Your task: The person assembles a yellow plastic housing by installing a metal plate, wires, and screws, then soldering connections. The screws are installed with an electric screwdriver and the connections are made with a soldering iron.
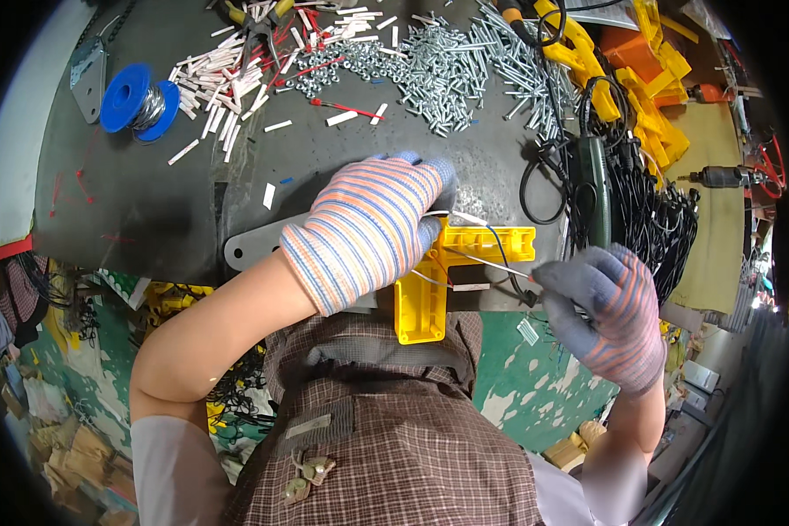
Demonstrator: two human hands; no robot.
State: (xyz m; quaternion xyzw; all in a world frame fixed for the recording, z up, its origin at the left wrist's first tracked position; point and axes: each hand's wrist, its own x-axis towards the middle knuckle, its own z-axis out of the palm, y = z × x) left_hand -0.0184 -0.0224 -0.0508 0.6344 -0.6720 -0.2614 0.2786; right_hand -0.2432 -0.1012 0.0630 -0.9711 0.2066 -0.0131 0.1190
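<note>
Yellow L-shaped plastic bracket (447, 280) lies flat at table's near edge, long arm toward 3 o'clock, short arm toward 6. Thin white wire (491, 261) crosses it.

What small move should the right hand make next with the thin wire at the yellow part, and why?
Probably draw the thin wire gently to the right. The right hand pinches its end, it looks slack across the yellow L-shaped part, and the left hand presses that part down on the dark table.

Gloved left hand (373, 230) pressing yellow plastic bracket (451, 267) at dark counter (149, 202) edge; gloved right hand (609, 311) pinching thin wires (491, 261); screw pile (447, 66), blue wire spool (136, 101) behind.
</note>
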